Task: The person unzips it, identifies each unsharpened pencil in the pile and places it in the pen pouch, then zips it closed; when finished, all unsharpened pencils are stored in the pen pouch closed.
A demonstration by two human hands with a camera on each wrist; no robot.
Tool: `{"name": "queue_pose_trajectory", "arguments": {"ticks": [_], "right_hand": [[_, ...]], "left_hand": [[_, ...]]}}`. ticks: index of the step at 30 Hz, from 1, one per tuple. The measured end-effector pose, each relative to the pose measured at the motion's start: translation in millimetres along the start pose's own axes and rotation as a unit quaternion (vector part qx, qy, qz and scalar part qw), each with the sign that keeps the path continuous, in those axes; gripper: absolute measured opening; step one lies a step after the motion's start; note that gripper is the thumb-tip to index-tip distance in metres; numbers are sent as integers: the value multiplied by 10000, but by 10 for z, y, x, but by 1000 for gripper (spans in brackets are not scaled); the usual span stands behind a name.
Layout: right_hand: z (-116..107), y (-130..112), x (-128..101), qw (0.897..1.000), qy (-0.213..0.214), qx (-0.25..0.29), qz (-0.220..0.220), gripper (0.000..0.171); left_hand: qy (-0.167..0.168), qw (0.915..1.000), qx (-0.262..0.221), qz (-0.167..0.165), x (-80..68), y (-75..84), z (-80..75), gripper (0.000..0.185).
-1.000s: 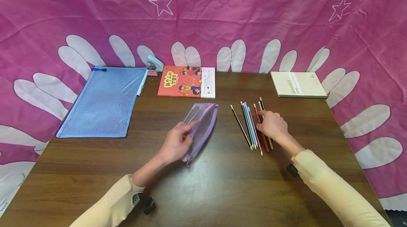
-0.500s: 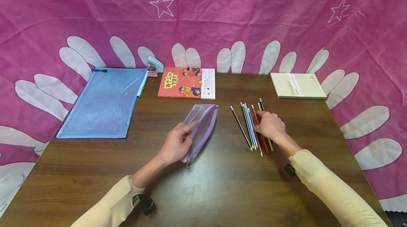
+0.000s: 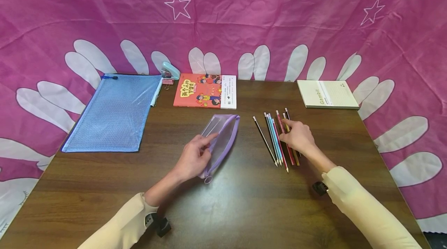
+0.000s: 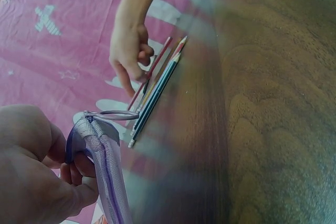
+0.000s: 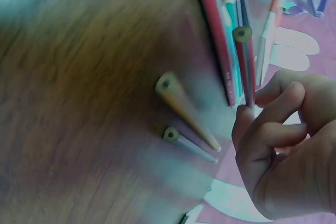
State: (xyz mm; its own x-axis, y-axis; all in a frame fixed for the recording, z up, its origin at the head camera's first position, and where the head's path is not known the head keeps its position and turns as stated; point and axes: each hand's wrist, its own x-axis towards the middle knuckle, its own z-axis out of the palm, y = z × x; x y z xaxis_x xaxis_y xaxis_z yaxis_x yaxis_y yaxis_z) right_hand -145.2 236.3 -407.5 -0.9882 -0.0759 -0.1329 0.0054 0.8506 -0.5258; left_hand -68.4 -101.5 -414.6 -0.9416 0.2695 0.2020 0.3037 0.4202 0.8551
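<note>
A see-through pencil case (image 3: pixel 228 148) with purple zip edging lies mid-table, its zip side gaping. My left hand (image 3: pixel 193 156) grips its near edge, thumb and fingers curled at the rim in the left wrist view, index finger extended across the opening. To the right, my right hand (image 3: pixel 298 137) pinches a dark red pencil (image 5: pixel 245 59) between thumb and fingertips; in the right wrist view it stands clear of the wood. Left of that hand lie a black pencil (image 3: pixel 264 140), light blue pencils (image 3: pixel 273 136) and another red pencil (image 5: pixel 216 40). A yellowish pencil (image 5: pixel 186 109) lies under the hand.
A blue mesh zip folder (image 3: pixel 108 113) covers the left of the table (image 3: pixel 244 210). Behind are a light blue stapler (image 3: pixel 170 70), a pink binder clip (image 3: pixel 168 81) and an orange-red book (image 3: pixel 200 90). At the back right lies a cream notebook (image 3: pixel 328 94).
The dark red pencil has shifted slightly away and to the left with my right hand's fingers. My left hand and the pencil case have stayed put.
</note>
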Motion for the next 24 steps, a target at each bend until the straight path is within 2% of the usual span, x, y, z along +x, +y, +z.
{"name": "queue_pose_trajectory", "arguments": {"ticks": [4,8,11,14,17,24], "right_hand": [[-10,-3,-37,9981,-149,564,-202,63],[-7,-34,-68,9954,-247,921,-81,65],[6,-80,-86,9899,-321,1378,52,67],[33,-129,-103,9761,-514,2100,229,68],[68,-170,-121,9567,-721,2784,444,70],[157,-288,-177,9199,-992,3739,641,69]], "left_hand": [[27,10000,10,27,-1,3,4,52],[36,10000,6,58,1,5,8,51],[32,10000,0,67,6,3,12,51],[35,10000,-4,55,8,1,14,51],[37,10000,-9,40,8,0,15,52],[61,10000,7,69,16,1,23,52]]}}
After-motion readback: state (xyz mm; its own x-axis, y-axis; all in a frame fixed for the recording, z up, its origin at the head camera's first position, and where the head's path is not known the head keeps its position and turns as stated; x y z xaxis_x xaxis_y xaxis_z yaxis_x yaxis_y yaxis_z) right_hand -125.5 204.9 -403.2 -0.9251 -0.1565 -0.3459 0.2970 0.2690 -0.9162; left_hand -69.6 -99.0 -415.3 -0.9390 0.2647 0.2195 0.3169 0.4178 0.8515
